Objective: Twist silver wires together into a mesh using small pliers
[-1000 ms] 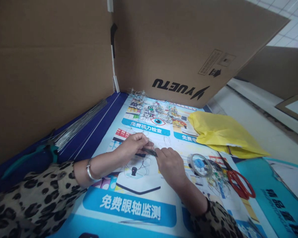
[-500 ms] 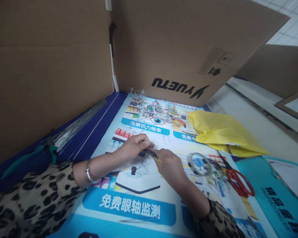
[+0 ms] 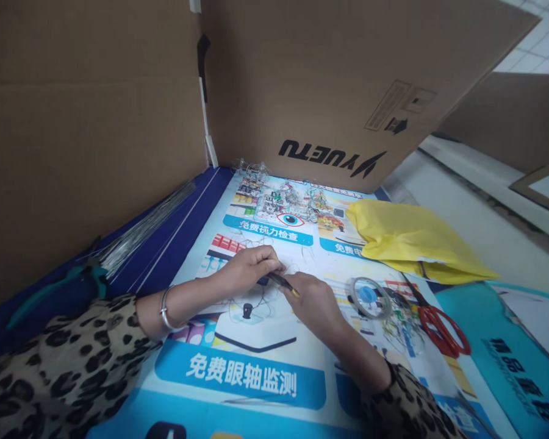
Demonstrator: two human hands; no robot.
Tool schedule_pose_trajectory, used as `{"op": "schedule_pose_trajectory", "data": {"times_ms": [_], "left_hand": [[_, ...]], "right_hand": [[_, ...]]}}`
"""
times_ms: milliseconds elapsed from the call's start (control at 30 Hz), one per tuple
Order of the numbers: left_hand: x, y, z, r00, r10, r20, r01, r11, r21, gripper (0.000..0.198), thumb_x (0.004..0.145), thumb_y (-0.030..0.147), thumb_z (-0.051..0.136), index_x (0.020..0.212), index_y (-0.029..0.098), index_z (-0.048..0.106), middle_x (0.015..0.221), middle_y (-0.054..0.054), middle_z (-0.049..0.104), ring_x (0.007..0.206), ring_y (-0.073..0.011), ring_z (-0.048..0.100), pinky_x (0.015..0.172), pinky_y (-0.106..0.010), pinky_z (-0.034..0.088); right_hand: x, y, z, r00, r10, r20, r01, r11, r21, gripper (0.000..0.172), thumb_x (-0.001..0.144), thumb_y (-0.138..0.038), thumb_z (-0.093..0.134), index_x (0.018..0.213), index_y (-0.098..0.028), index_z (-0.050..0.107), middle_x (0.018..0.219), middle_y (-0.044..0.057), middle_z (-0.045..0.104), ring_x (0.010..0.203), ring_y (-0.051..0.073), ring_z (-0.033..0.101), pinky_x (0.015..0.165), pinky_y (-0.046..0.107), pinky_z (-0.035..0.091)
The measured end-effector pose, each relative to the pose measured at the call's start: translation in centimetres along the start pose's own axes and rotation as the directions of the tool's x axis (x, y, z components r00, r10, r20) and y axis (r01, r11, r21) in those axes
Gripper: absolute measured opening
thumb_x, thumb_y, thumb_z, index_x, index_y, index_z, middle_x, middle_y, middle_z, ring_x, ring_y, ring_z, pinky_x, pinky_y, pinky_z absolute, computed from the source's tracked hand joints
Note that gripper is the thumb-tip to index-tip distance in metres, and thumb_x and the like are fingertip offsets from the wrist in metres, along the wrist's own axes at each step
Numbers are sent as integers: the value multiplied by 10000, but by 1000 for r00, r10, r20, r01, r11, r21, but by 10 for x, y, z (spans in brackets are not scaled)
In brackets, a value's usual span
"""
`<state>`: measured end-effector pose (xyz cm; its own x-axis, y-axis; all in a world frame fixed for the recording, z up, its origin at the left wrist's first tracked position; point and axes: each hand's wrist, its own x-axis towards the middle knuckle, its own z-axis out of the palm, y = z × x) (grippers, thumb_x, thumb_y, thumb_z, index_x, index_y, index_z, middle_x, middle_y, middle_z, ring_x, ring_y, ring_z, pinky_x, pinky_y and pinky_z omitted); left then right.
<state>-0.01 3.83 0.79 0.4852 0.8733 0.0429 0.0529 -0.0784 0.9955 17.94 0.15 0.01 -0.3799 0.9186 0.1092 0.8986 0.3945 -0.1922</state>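
Note:
My left hand is closed in a pinch above the middle of the printed poster. Its fingertips hold a thin wire, faint against the print, and loops of wire seem to hang below. My right hand wraps round small pliers with dark jaws and a bit of yellow handle. The jaws point left and reach the left fingertips; whether they grip the wire is hidden. Right of my right hand lies a clear tape roll, with a tangle of thin wires beside it.
Tall cardboard panels stand at the back and left. Straight wires and teal-handled pliers lie at left. Red-handled scissors, a yellow bag and a teal bag are at right. Wire pieces cover the poster's far end.
The view has shifted slightly. Both hands keep nearly the same position, with the pliers still at the left fingertips.

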Motion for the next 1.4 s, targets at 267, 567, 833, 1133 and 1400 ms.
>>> {"op": "schedule_pose_trajectory", "data": {"times_ms": [267, 567, 833, 1133, 1400], "left_hand": [[1, 2, -2, 999, -25, 31, 24, 999, 24, 168, 830, 288, 506, 729, 174, 578, 865, -41, 662, 871, -174, 607, 803, -292, 447], [3, 1, -2, 971, -172, -164, 118, 948, -295, 246, 783, 389, 590, 733, 158, 521, 900, -66, 672, 843, -189, 641, 758, -319, 480], [1, 3, -3, 962, -144, -231, 39, 913, -406, 236, 813, 360, 566, 720, 155, 494, 949, -73, 650, 938, -198, 620, 802, -322, 472], [0, 0, -8, 970, -145, -195, 43, 892, -449, 170, 802, 275, 547, 702, 153, 485, 907, -72, 663, 880, -199, 637, 801, -338, 469], [1, 4, -7, 964, -176, -197, 80, 905, -417, 170, 761, 239, 564, 654, 144, 472, 861, -83, 673, 754, -176, 648, 731, -309, 485]], "right_hand": [[-2, 1, 8, 998, -12, -64, 9, 999, -42, 149, 840, -286, 520, 925, -235, 632, 818, 14, 639, 749, 145, 563, 631, 241, 354], [3, 15, 16, 918, -191, -347, 110, 964, -241, 186, 843, -230, 483, 966, -183, 615, 803, 54, 583, 800, 184, 461, 717, 310, 311], [4, 19, 13, 891, -233, -389, 142, 958, -249, 204, 835, -208, 488, 993, -171, 611, 828, 56, 588, 809, 186, 450, 729, 323, 301], [5, 20, 15, 864, -123, -488, 89, 992, -93, 169, 835, -225, 500, 955, -178, 609, 828, 50, 588, 822, 181, 461, 747, 311, 314], [5, 19, 17, 872, -161, -462, 107, 984, -141, 142, 822, -220, 513, 916, -188, 614, 778, 42, 565, 787, 179, 451, 711, 310, 312]]}}
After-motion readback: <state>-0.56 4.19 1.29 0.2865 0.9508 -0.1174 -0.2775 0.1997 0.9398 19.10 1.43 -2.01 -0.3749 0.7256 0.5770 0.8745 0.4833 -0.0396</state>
